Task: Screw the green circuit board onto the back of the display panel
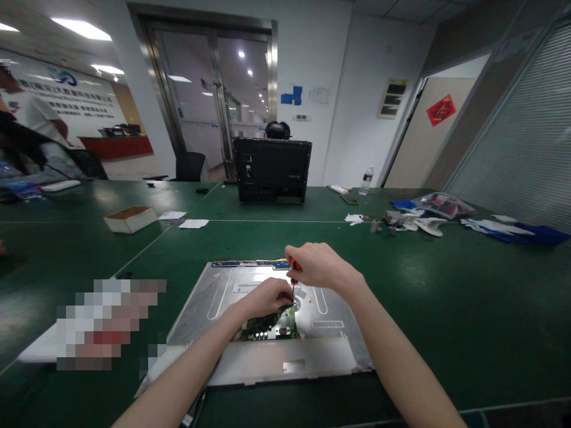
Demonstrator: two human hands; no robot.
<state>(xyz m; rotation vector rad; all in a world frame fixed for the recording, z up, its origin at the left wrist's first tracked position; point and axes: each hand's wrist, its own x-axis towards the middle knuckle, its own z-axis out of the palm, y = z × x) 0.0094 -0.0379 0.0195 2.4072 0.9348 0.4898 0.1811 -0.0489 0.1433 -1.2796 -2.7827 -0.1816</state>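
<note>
A flat metal panel (pixel 330 333) lies on the green table (pixel 446 309) in front of me, with a green circuit board (pixel 270 327) fixed near its middle. My right hand (pixel 316 266) is closed round an orange-handled screwdriver (pixel 293 279), held upright with its tip down at the board's far right corner. My left hand (pixel 267 297) rests on the board with its fingers curled beside the screwdriver's shaft. Whether the left fingers pinch anything is hidden.
A black monitor housing (pixel 272 170) stands upright at the table's far side. A shallow cardboard box (pixel 131 218) and paper slips lie left. White gloves (pixel 423 224), bags and a water bottle (pixel 366 180) lie right. A person (pixel 31 119) stands far left.
</note>
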